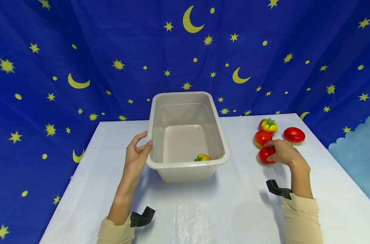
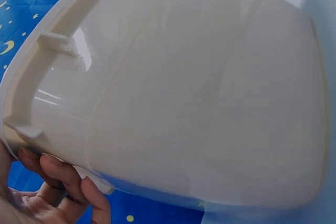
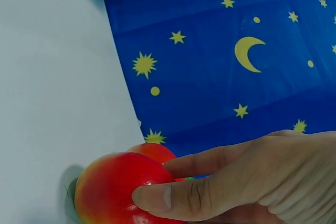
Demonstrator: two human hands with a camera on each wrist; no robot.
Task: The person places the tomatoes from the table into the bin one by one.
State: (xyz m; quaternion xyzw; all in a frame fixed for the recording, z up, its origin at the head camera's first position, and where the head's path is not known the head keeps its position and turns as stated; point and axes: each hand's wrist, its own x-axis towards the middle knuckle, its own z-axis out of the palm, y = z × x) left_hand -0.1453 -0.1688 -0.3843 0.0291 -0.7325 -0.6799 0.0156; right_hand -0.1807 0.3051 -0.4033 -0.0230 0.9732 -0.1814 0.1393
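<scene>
My left hand (image 1: 136, 154) holds the rim of a light grey plastic tub (image 1: 185, 165) on its left side, thumb on the rim. In the left wrist view, its curled fingers (image 2: 60, 174) lie under the lip of the tub. One tomato (image 1: 203, 157), yellow-red with a green top, lies in the tub near its front wall. Right of the tub, my right hand (image 1: 286, 152) pinches a glossy red tomato (image 1: 265, 156) between thumb and fingers. The right wrist view shows the thumb pressed on this tomato (image 3: 107, 190); its underside is hidden.
Just behind the held tomato is another red tomato (image 1: 262, 138), then a yellow-red one (image 1: 268, 125) with a green top. A dark red, oval fruit (image 1: 294, 135) lies to their right. A blue star-patterned cloth (image 1: 185, 51) hangs behind the white table (image 1: 233, 206).
</scene>
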